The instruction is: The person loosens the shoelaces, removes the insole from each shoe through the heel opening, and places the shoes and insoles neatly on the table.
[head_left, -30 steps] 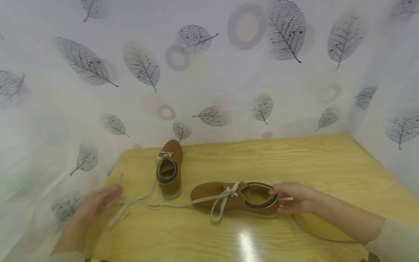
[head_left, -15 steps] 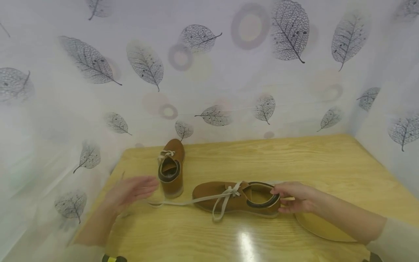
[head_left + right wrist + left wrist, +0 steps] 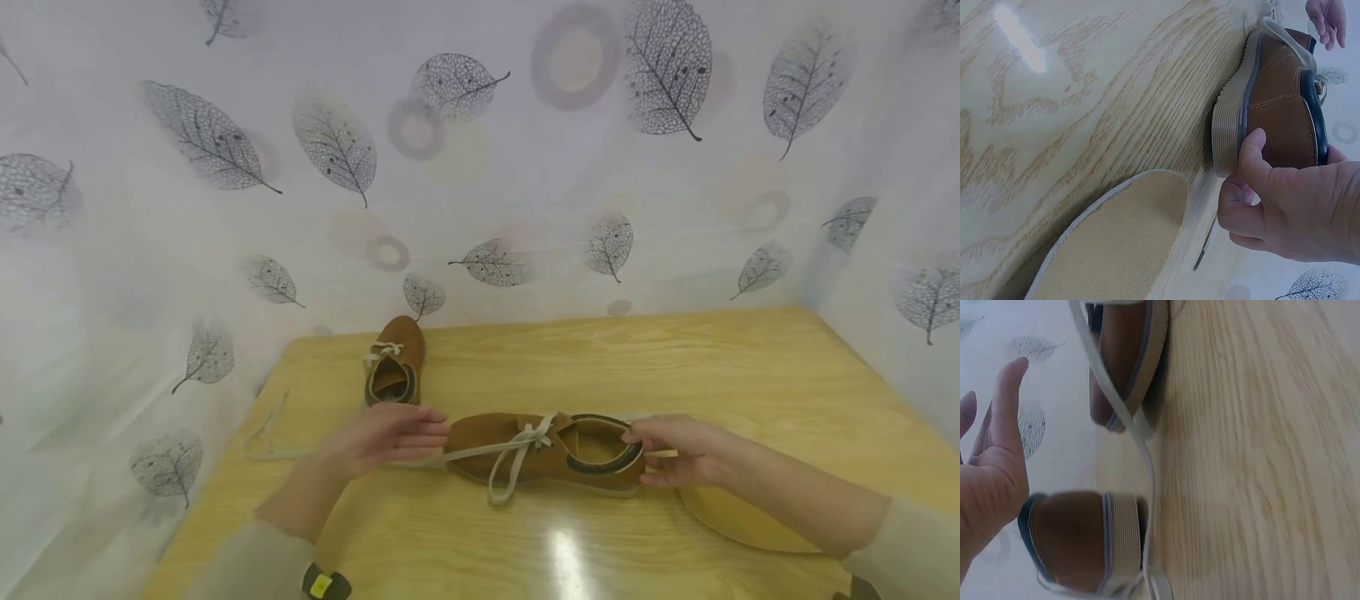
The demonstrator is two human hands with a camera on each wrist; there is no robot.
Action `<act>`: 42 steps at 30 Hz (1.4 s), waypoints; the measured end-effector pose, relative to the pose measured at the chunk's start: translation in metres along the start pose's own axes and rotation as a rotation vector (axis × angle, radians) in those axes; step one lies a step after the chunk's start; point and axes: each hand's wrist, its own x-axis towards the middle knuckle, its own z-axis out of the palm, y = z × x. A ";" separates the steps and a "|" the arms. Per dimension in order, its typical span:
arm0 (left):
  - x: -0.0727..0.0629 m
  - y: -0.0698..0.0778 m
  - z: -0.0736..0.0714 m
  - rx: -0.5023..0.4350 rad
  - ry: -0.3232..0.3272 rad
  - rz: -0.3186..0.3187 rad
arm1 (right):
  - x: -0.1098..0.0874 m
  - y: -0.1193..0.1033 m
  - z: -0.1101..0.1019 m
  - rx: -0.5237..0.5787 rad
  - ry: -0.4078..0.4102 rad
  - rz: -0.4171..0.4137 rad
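A brown lace-up shoe (image 3: pixel 495 442) lies sideways along the table, toe to the left, its pale lace (image 3: pixel 513 457) tied in a loose loop over the tongue. My right hand (image 3: pixel 686 452) grips its heel, the thumb against the outer back of the shoe in the right wrist view. Fingers straight, my left hand (image 3: pixel 390 437) hovers by the toe; whether it touches cannot be told. Its palm (image 3: pixel 997 481) faces a lace strand (image 3: pixel 1129 419) in the left wrist view, apart from it. The second brown shoe (image 3: pixel 401 350) stands behind, its heel partly hidden by my left hand.
A tan insole (image 3: pixel 1116 244) lies flat beside the heel, partly under my right forearm in the head view. A long lace end (image 3: pixel 273 450) trails across the wooden table (image 3: pixel 637 358) to the left. Leaf-print sheeting (image 3: pixel 517 183) surrounds the back and sides.
My left hand has moved right from the table's left side, along the lace, to the gripped shoe's toe. The right hand keeps its hold on the heel.
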 end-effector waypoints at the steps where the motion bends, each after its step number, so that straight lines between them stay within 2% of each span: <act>1: 0.004 0.001 0.004 -0.013 -0.017 -0.013 | 0.000 -0.001 0.000 -0.002 -0.001 -0.001; 3: 0.013 0.004 0.012 -0.018 -0.056 -0.032 | 0.000 -0.002 0.000 -0.009 0.000 -0.004; 6: 0.028 0.008 0.022 -0.004 -0.077 -0.051 | 0.000 -0.004 0.000 -0.008 0.005 -0.003; 10: 0.047 0.012 0.033 0.025 -0.059 -0.080 | 0.003 -0.006 0.001 -0.017 -0.003 -0.003; 15: 0.066 0.012 0.045 0.006 -0.042 -0.114 | 0.005 -0.004 0.000 -0.018 0.002 0.001; 21: 0.084 0.008 0.058 0.078 -0.016 -0.126 | 0.004 -0.003 0.001 -0.015 0.009 -0.001; 27: 0.101 0.003 0.073 0.147 -0.030 -0.121 | 0.001 -0.001 0.001 -0.024 0.032 -0.006; 32: 0.109 0.000 0.082 0.226 -0.023 -0.146 | 0.001 0.001 0.001 -0.049 0.017 -0.029; 36: 0.109 0.003 0.089 0.358 -0.032 -0.169 | 0.001 0.002 0.001 -0.048 0.011 -0.039; 42: 0.105 0.008 0.101 0.587 -0.063 -0.108 | -0.001 0.002 0.000 -0.043 -0.001 -0.040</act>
